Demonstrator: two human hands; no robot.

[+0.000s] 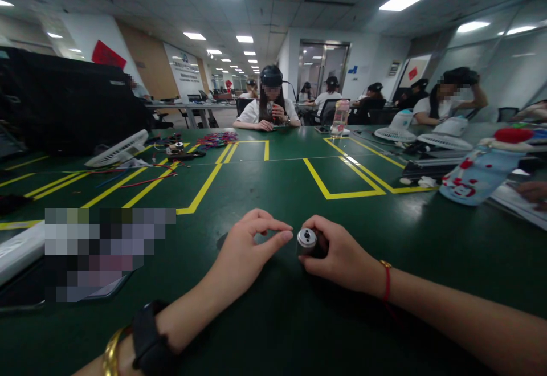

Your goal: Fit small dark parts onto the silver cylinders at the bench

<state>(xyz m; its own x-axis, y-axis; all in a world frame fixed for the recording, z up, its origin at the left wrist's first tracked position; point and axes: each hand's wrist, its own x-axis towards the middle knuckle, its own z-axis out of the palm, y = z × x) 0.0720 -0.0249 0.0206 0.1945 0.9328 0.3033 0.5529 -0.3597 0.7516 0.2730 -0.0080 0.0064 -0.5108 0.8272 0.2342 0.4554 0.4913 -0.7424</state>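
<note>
A small metal cylinder (306, 241) with dark holes in its top face stands upright near the middle of the green table (256, 193). My right hand (339, 250) is wrapped round its right side, thumb in front and fingers behind. Just left of the cylinder is my left hand (256, 239), its thumb and index fingertips pinched together near the cylinder's rim. Whether something tiny sits between those fingertips cannot be made out.
Across the table sits a person (267, 102). Coloured wires (216, 139) and a white fan (119, 149) lie at the back left. A blue bottle (482, 171) stands right, with a power strip (21, 250) left. A pink-topped bottle (340, 118) is farther back.
</note>
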